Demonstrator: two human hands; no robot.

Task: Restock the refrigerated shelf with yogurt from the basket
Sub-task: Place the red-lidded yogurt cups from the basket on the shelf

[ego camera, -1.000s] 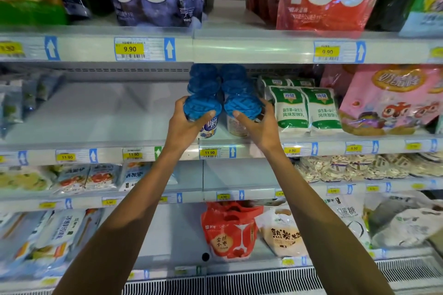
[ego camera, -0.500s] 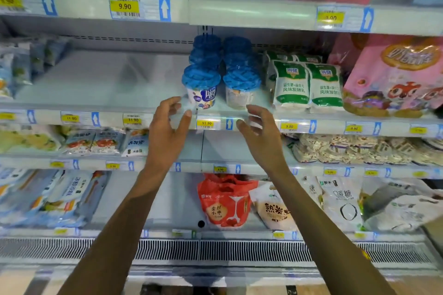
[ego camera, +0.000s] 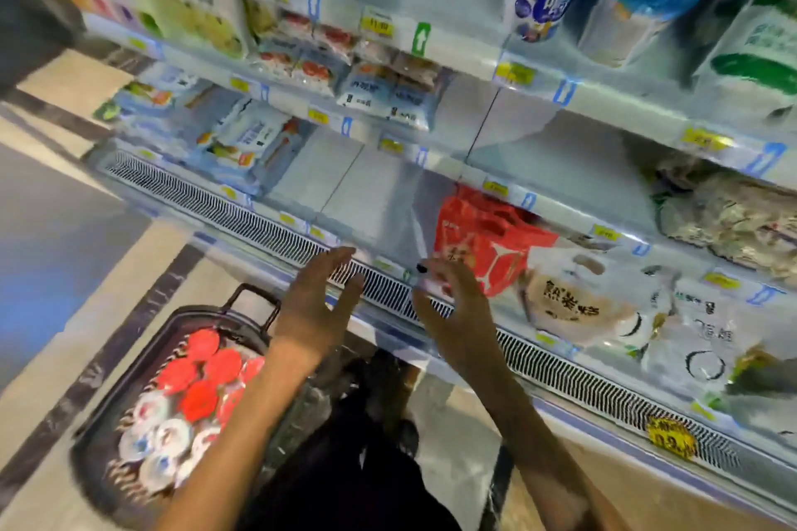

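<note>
Left hand [ego camera: 315, 310], right hand [ego camera: 453, 310] spread, empty | basket [ego camera: 120, 397] yogurt [ego camera: 198, 397] blurred | blue-lidded cups [ego camera: 543, 0] cropped

Left hand [ego camera: 317, 306] and right hand [ego camera: 453, 306] raised, fingers spread — seemingly empty.

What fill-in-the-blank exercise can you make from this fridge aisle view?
1. The left hand and right hand each hold ____.
2. The basket stands on the ____.
3. The yogurts in the basket have white or ____ lids.
4. The shelf cups at top right have ____ lids.
Missing words: nothing; floor; red; blue.
</note>
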